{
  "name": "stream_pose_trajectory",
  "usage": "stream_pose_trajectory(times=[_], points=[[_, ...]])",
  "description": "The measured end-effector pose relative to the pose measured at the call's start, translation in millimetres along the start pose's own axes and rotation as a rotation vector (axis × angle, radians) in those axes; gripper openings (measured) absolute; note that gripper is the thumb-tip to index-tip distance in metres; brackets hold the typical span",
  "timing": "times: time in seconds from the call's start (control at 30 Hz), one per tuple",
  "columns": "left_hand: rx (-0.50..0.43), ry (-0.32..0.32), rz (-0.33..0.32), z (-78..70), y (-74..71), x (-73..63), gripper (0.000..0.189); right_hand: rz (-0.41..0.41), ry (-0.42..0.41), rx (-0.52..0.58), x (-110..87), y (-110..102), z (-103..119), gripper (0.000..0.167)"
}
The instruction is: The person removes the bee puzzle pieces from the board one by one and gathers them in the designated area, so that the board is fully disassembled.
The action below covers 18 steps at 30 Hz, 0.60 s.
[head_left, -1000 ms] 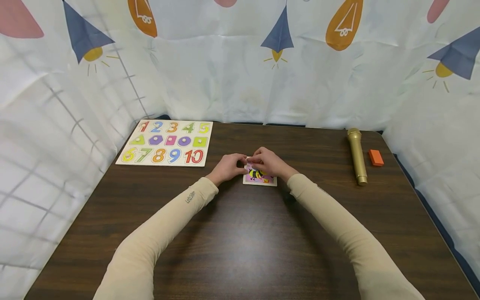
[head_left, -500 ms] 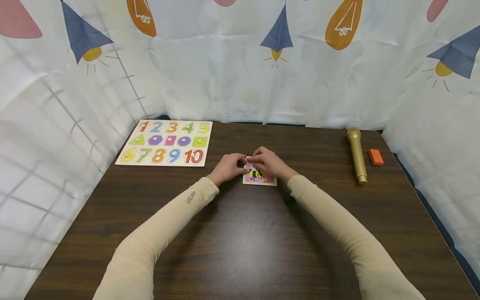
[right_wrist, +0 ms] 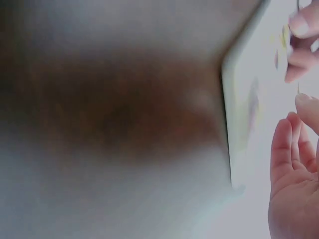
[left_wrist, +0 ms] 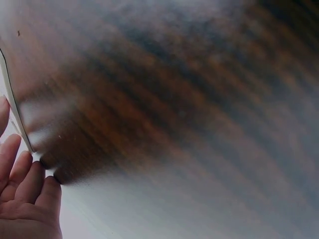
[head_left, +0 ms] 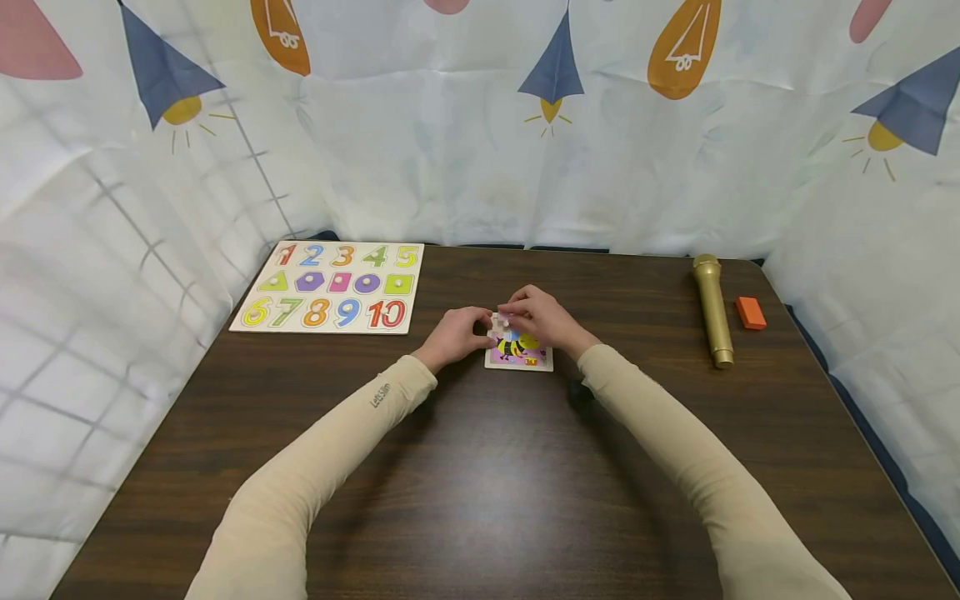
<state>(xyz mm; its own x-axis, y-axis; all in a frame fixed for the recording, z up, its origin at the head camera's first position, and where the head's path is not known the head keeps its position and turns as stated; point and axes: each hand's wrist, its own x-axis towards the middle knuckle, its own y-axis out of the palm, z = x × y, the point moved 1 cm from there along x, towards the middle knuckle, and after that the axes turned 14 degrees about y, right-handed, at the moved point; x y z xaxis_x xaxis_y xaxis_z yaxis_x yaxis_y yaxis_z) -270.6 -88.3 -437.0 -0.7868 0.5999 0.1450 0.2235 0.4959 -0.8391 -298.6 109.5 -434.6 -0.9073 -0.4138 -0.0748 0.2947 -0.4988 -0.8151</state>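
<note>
A small square bee jigsaw puzzle [head_left: 517, 357] lies on the dark wooden table, a yellow and black bee on its pink picture. My left hand [head_left: 452, 337] holds the puzzle at its upper left edge, thumb on the near side and fingers behind. Over the same corner my right hand [head_left: 546, 318] pinches a small puzzle piece, largely hidden by the fingertips. A pale patch shows on the puzzle beneath it. In the right wrist view, the puzzle's pale edge [right_wrist: 228, 114] is blurred, and the right thumb and fingertips [right_wrist: 293, 119] come together beside it.
A number and shape puzzle board [head_left: 327, 287] lies at the back left. On the right are a gold microphone [head_left: 714, 312] and an orange block [head_left: 751, 313]. A printed white curtain [head_left: 465, 150] stands around the table's back and sides.
My right hand has risen slightly away from the puzzle's upper left corner with the piece, uncovering a pale patch and more of the bee. The left hand stays at the edge.
</note>
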Motion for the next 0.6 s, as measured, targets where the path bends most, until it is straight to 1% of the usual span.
stream_pose_trajectory(times=[0.13,0.3,0.5,0.6], points=[[-0.002,0.008,-0.003,0.0,0.2,0.0,0.026,-0.04,0.071,0.006,3.1,-14,-12,0.033],[0.005,0.015,-0.002,-0.5,0.4,-0.2,0.027,-0.08,0.145,0.003,1.1,-32,-36,0.033],[0.009,0.018,-0.005,0.1,0.4,-0.2,0.026,-0.136,0.186,-0.036,-6.1,-48,-68,0.03],[0.008,0.019,-0.005,-0.2,0.3,-0.5,0.026,-0.146,0.201,-0.057,-9.5,-53,-81,0.028]])
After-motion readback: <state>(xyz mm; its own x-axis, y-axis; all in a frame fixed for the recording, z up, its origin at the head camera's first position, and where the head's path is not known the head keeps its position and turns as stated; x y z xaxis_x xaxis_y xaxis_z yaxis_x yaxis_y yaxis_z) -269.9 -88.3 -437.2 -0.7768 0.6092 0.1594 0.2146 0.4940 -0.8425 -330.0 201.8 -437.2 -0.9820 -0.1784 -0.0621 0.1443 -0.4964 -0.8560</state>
